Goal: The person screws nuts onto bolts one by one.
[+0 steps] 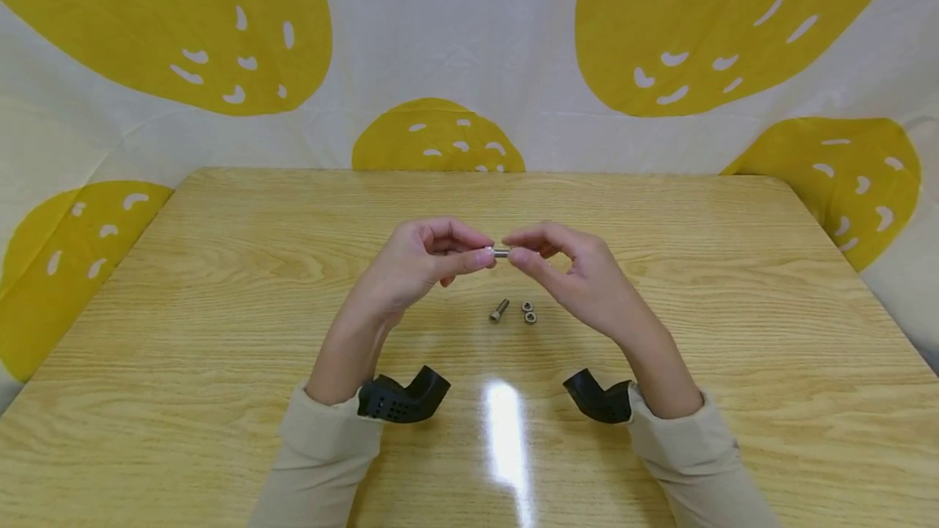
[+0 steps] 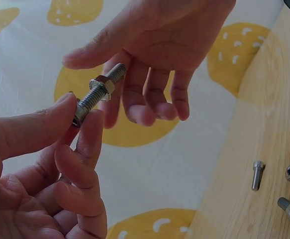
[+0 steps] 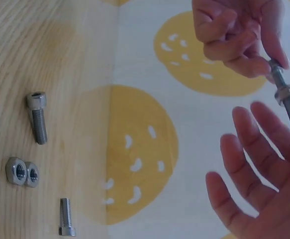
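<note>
A silver socket-head bolt [image 2: 87,101] is pinched at its head between the thumb and index finger of my left hand [image 1: 412,266], above the table. Partway along its threads sits a hex nut [image 3: 285,94], with bare thread sticking out past it. My right hand [image 1: 587,279] hovers at the bolt's threaded end. Its fingers are loosely extended; in the right wrist view they stand apart from the nut, and in the left wrist view the thumb is spread away from the bolt.
On the wooden table [image 1: 220,332] below my hands lie a loose bolt [image 1: 500,310] and two nuts [image 1: 530,317] side by side. Both wrist views also show a second loose bolt [image 3: 66,217]. A white cloth with yellow shapes [image 1: 455,39] hangs behind the table.
</note>
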The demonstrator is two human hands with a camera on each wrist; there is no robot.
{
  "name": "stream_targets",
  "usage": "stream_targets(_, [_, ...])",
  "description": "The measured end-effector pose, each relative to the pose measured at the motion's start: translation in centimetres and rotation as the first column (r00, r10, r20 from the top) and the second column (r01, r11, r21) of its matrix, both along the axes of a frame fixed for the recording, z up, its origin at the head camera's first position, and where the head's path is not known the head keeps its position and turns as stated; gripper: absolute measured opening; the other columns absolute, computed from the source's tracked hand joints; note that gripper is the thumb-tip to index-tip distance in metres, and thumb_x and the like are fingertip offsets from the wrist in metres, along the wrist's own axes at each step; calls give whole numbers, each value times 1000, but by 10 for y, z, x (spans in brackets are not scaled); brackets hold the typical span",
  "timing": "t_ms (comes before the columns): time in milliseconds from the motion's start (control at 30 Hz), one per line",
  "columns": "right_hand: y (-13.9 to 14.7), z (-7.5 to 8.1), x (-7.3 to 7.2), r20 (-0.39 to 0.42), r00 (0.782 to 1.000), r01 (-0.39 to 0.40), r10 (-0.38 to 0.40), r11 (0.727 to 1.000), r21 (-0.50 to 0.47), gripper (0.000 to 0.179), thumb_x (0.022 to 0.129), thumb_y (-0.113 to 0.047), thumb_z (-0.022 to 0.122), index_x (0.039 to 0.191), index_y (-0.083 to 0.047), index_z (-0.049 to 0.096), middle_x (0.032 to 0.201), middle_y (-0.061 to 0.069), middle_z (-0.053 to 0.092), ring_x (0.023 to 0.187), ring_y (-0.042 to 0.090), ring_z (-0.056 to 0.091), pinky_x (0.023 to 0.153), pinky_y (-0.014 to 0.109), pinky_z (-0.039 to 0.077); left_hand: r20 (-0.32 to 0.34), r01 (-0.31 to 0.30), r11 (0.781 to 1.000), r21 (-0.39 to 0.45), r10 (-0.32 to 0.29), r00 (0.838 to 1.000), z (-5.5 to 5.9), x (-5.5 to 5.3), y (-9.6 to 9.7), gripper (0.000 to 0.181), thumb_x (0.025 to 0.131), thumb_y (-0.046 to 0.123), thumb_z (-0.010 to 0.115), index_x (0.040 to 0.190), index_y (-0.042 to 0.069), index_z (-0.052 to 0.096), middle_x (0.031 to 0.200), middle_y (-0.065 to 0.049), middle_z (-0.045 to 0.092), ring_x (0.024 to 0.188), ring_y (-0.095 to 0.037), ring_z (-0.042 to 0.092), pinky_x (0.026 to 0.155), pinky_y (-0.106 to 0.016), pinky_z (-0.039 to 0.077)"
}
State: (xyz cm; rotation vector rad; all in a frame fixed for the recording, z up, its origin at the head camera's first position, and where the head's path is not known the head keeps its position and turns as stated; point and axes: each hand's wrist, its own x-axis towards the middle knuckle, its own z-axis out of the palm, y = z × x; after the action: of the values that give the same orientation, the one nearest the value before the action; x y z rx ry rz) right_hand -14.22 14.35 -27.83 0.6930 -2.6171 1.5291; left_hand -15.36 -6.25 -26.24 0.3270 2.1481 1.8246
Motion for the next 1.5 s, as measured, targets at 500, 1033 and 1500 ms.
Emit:
stream_targets(500, [0, 0, 1, -63, 997, -46, 45, 999, -15, 13, 90, -14, 62, 102, -8, 62, 98, 1, 64, 92, 11, 57, 83, 36, 47, 9, -15, 1000, 16, 15, 1000, 1, 0, -1, 17, 86, 12, 67, 99, 2, 66, 82, 5, 68, 62, -12, 45, 56, -22, 34])
stream_targets(1033, [-3, -3, -1, 71, 997, 8, -10, 999, 31, 33, 97, -36, 47, 102, -8, 63, 93, 5, 66, 88, 17, 59, 77, 35, 47, 7, 6, 1000, -1, -6, 1000, -1, -1, 0, 18, 86, 12, 67, 100, 2, 65, 83, 4, 69, 63, -13, 45, 56, -23, 35])
stream_targets(1500, [-2, 0, 0, -77, 995, -64, 59, 996, -66, 21, 87, -7, 64, 107, -2, 59, 101, 8, 64, 91, 10, 59, 85, 30, 48, 5, -19, 1000, 11, 19, 1000, -1, -1, -1, 18, 87, 13, 66, 101, 1, 65, 81, 5, 67, 61, -13, 43, 55, -23, 34])
